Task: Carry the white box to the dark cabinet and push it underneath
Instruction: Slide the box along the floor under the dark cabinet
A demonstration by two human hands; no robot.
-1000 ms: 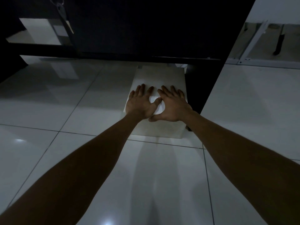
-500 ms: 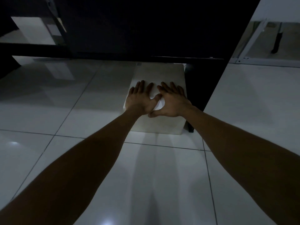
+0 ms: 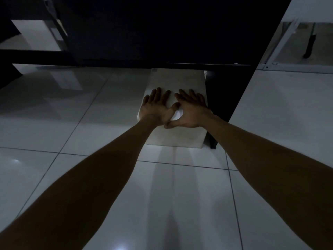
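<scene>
On the tiled floor, the white box sits with its far end just under the dark cabinet, beside the cabinet's right side panel. The left hand and right hand lie flat on the box's near top, fingers spread, gripping nothing. A level, even push that keeps the box off that panel would probably serve best. The space beneath the cabinet is too dark to judge.
</scene>
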